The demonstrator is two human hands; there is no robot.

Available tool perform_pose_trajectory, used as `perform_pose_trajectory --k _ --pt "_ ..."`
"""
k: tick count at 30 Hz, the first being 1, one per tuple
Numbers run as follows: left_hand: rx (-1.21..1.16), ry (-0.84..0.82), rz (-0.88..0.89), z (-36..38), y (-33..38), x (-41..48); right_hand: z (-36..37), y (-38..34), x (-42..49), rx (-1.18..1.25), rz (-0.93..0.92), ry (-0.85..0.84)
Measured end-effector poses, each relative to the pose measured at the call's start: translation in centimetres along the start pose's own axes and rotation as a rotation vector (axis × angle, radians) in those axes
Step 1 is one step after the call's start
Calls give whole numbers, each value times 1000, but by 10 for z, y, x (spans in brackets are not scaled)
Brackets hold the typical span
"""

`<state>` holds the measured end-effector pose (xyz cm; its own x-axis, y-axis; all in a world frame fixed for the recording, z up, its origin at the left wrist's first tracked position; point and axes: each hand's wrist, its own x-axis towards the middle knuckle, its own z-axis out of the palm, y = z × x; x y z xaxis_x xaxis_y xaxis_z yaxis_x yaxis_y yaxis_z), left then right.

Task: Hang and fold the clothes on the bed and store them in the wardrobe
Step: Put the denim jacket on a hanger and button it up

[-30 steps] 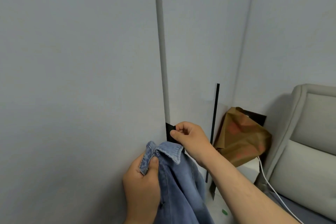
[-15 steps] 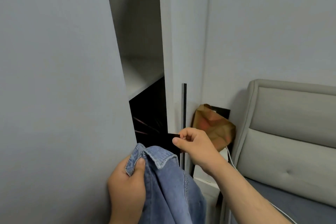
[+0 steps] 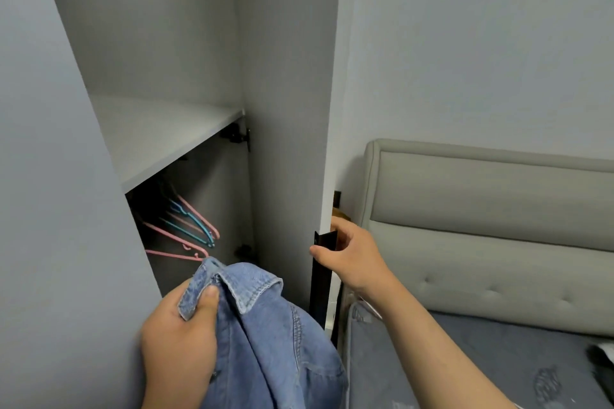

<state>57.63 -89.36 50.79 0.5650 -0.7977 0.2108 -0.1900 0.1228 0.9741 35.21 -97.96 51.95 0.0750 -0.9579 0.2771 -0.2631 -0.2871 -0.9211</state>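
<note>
The left hand grips the denim shirt by its collar at six o'clock, likely bound for the hangers at ten o'clock, while the right hand pinches the black handle at two o'clock, holding the wardrobe door wide.

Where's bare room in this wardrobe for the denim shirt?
The shelf is bare from its front edge to the back wall. Under it the pink and blue hangers crowd the left side; a narrow gap lies between them and the open door.
</note>
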Motion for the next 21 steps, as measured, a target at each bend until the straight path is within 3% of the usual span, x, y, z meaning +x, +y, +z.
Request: perform_pose_trajectory --k 21 --pt "10 -64 -41 32 -3 15 -62 22 10 55 92 378"
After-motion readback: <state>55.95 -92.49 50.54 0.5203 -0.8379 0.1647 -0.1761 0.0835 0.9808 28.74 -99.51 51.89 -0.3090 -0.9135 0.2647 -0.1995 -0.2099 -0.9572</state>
